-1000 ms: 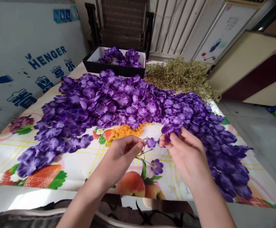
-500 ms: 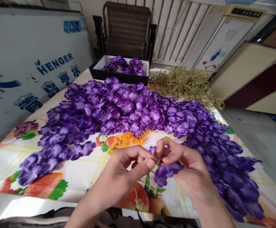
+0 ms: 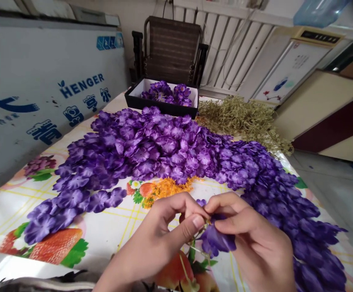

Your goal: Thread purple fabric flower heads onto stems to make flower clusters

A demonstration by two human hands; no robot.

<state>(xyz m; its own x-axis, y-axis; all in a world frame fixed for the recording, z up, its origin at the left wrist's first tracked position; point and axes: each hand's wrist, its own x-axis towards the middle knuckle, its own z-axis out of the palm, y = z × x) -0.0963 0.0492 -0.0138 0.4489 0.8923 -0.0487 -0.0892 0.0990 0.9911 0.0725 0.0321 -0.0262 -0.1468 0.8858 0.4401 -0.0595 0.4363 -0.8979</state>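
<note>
My left hand (image 3: 167, 231) pinches a thin green stem (image 3: 205, 255) between thumb and forefinger, near the table's front edge. Close against it, my right hand (image 3: 249, 231) grips a purple artificial flower (image 3: 217, 239) whose petals hang below the fingers. The fingertips of both hands meet at the flower's small yellowish centre, which they partly cover. Just beyond the hands lies a small heap of orange stamens (image 3: 168, 190). A wide bank of loose purple petals (image 3: 164, 146) curves around the hands from left to right.
Behind the petals stands a black box (image 3: 161, 107) holding finished-looking purple flowers (image 3: 167, 92). To its right lies a tangled pile of green stems (image 3: 240, 117). A white freezer (image 3: 73, 61) borders the left side, and a brown chair (image 3: 173, 48) stands at the back.
My right hand's fingers have closed in toward my left fingertips at the flower, which has turned so its petals hang lower. The camera view has tilted up slightly.
</note>
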